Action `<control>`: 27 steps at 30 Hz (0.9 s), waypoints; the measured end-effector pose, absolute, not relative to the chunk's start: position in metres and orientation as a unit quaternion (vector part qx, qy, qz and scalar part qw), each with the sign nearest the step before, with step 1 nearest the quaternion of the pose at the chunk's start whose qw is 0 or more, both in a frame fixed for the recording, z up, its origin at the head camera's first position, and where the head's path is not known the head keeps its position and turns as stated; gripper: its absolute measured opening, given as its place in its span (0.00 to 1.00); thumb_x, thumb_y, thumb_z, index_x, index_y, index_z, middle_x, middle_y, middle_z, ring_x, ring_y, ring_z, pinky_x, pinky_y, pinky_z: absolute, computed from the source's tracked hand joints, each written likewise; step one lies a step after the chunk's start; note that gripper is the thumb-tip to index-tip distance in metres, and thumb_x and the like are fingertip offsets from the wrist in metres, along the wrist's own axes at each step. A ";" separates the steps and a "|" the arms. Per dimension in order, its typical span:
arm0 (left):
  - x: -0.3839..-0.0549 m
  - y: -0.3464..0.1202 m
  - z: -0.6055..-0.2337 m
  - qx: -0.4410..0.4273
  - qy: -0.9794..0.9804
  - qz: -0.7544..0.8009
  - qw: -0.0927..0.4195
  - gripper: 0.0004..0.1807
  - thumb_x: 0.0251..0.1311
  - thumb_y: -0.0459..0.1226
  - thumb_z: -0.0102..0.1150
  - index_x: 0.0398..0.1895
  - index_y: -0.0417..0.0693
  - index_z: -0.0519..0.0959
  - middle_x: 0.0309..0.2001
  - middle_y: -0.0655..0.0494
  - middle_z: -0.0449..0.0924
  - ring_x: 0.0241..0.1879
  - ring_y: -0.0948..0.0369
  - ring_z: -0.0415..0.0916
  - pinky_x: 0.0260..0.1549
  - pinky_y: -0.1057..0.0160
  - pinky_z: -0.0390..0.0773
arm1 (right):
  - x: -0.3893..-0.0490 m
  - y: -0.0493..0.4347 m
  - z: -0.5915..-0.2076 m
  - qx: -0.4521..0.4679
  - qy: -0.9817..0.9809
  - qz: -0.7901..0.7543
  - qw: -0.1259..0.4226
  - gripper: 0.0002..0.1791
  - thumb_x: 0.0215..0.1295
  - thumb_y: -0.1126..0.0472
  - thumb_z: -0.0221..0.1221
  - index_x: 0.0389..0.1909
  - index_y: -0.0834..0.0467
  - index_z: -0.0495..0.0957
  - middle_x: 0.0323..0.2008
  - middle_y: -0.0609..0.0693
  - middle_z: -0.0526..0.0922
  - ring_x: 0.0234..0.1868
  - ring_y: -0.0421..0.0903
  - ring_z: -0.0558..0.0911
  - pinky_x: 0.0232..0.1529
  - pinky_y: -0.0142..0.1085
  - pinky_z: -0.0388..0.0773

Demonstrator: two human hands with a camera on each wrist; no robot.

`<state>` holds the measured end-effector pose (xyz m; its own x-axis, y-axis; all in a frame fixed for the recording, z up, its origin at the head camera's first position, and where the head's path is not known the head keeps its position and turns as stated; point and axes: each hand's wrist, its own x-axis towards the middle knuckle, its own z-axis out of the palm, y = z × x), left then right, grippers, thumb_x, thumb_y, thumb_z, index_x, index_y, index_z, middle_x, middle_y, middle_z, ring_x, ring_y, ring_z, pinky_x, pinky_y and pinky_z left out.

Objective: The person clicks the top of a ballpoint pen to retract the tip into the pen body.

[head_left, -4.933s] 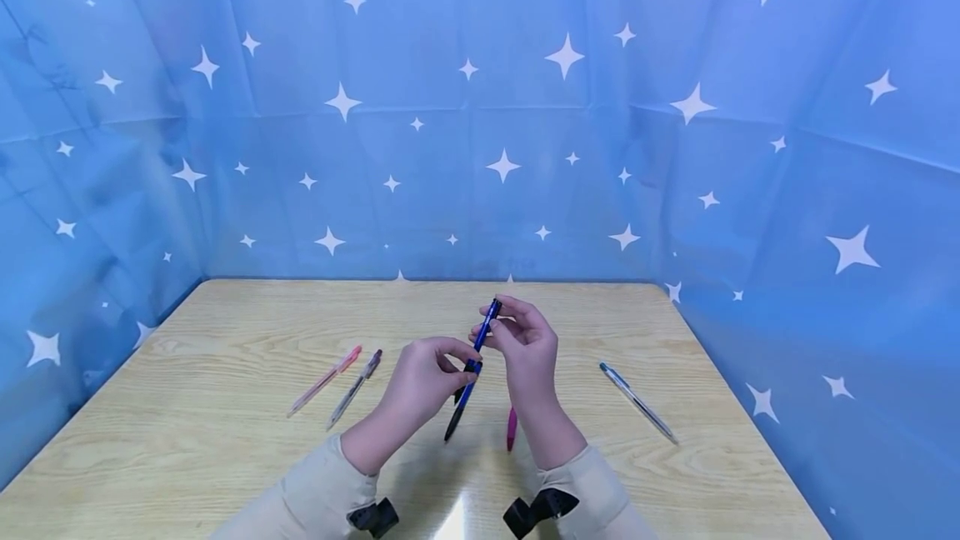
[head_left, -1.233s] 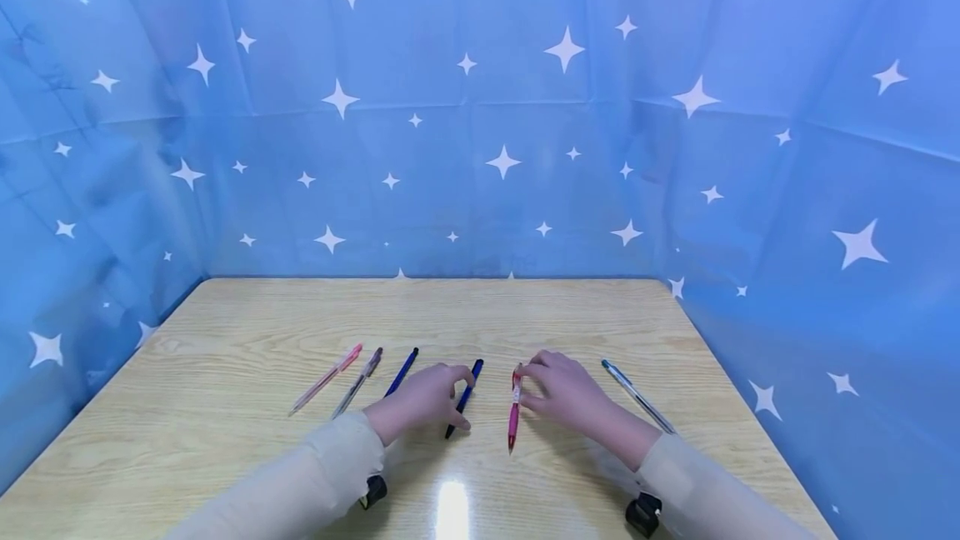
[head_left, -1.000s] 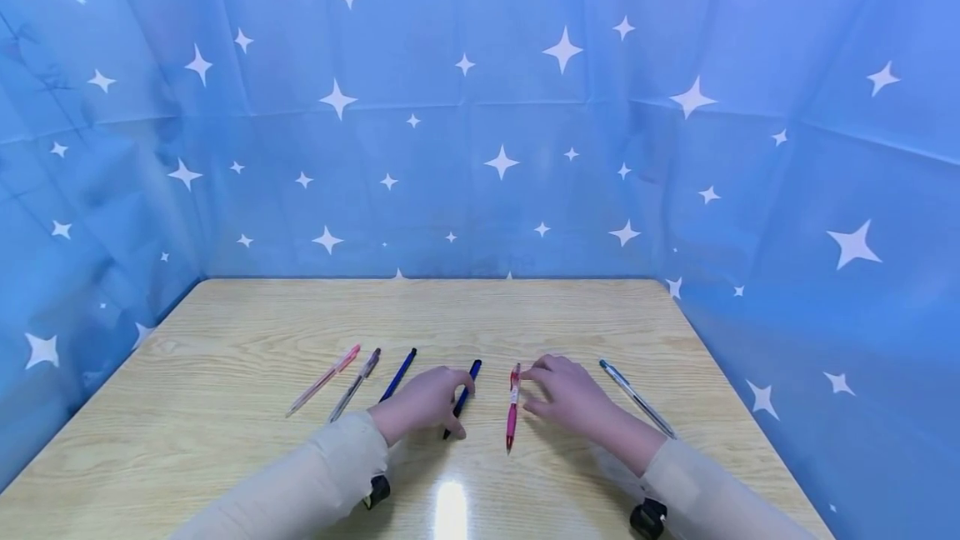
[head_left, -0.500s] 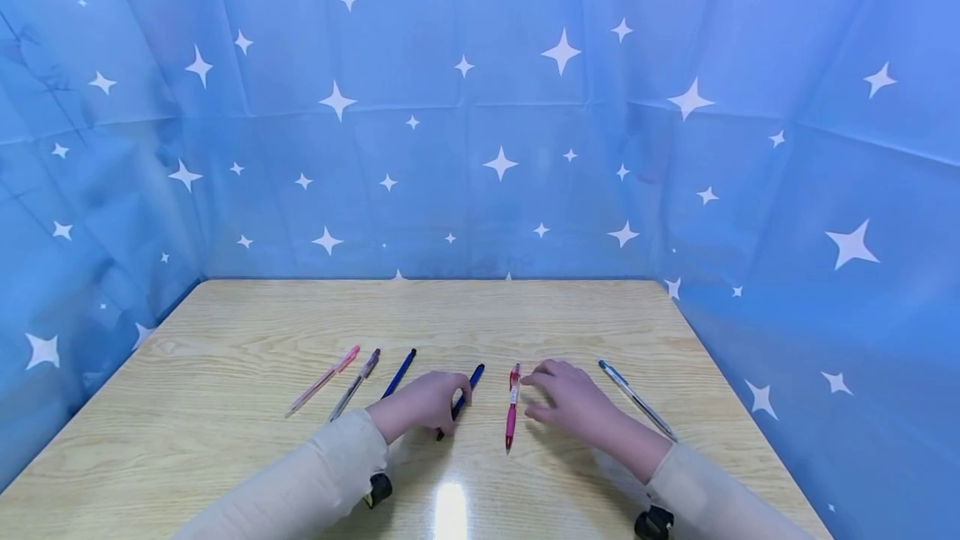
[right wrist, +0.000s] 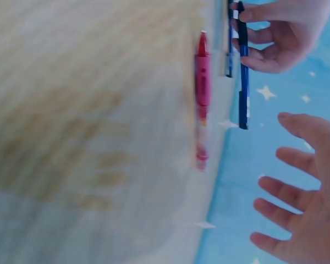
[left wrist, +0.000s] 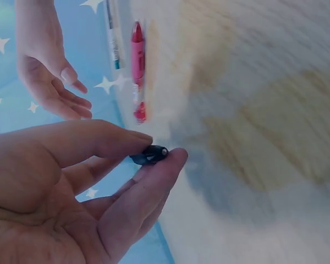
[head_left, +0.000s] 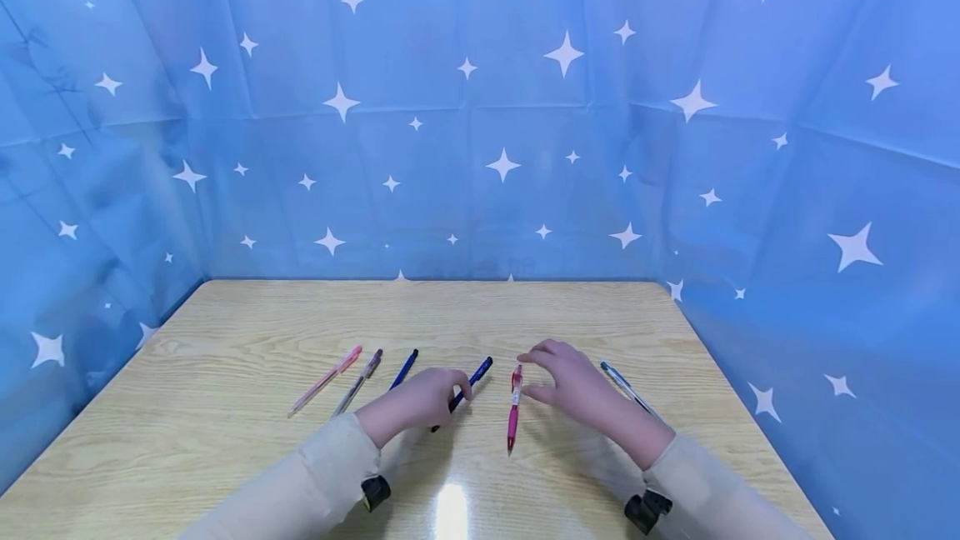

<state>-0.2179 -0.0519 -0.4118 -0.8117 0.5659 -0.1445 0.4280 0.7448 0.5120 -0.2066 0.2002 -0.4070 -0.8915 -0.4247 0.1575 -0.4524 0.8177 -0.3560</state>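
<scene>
My left hand (head_left: 423, 398) pinches a dark blue pen (head_left: 481, 369) between thumb and fingers. In the left wrist view, one dark end of that pen (left wrist: 148, 155) pokes out between the fingertips. It slants away to the right in the head view, and its lower part is partly behind the fingers. My right hand (head_left: 573, 386) holds nothing, its fingers spread and gently bent beside a pink pen (head_left: 513, 415). The right wrist view shows the same pink pen (right wrist: 202, 82) lying on the table, apart from the right hand (right wrist: 313, 198).
Left of the hands, a light pink pen (head_left: 324, 382), a clear pen with a dark top (head_left: 358, 382) and another blue pen (head_left: 405, 367) lie on the wooden table (head_left: 225, 473). A clear pen with a teal end (head_left: 628, 390) lies partly behind the right forearm. Blue star-patterned cloth (head_left: 480, 132) surrounds the table.
Both hands were together at the centre earlier, holding blue pen-like items; they have since parted. The left hand has taken hold of the right-hand blue pen and tilted it. The pink pen stays put.
</scene>
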 end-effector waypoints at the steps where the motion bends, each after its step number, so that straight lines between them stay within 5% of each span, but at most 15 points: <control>1: -0.218 -0.053 -0.409 0.268 0.920 0.245 0.147 0.25 0.45 0.17 0.61 0.45 0.48 0.80 0.29 0.56 0.73 0.23 0.62 0.66 0.19 0.66 0.68 | -0.207 0.199 -0.405 0.229 -0.953 0.196 0.038 0.24 0.60 0.54 0.68 0.57 0.55 0.78 0.51 0.51 0.77 0.54 0.53 0.75 0.54 0.51 0.72; 7: -0.216 -0.055 -0.396 0.258 0.910 0.291 0.139 0.26 0.47 0.18 0.62 0.47 0.49 0.79 0.40 0.51 0.77 0.23 0.61 0.69 0.18 0.66 0.71 | -0.213 0.193 -0.394 0.226 -0.949 0.214 0.055 0.24 0.61 0.54 0.67 0.58 0.55 0.78 0.52 0.51 0.77 0.55 0.53 0.76 0.54 0.50 0.73; 16: -0.212 -0.056 -0.382 0.273 0.888 0.358 0.099 0.24 0.50 0.20 0.65 0.49 0.48 0.79 0.41 0.50 0.78 0.19 0.62 0.72 0.18 0.64 0.74 | -0.217 0.186 -0.379 0.213 -0.930 0.291 0.068 0.26 0.64 0.55 0.65 0.63 0.55 0.74 0.54 0.52 0.78 0.57 0.54 0.75 0.56 0.52 0.72; 27: -0.201 -0.058 -0.365 0.283 0.861 0.419 0.055 0.23 0.55 0.21 0.63 0.52 0.50 0.79 0.47 0.49 0.77 0.31 0.62 0.81 0.27 0.63 0.79 | -0.213 0.168 -0.358 0.198 -0.858 0.452 0.141 0.22 0.66 0.57 0.63 0.60 0.54 0.76 0.49 0.48 0.82 0.57 0.51 0.76 0.57 0.57 0.70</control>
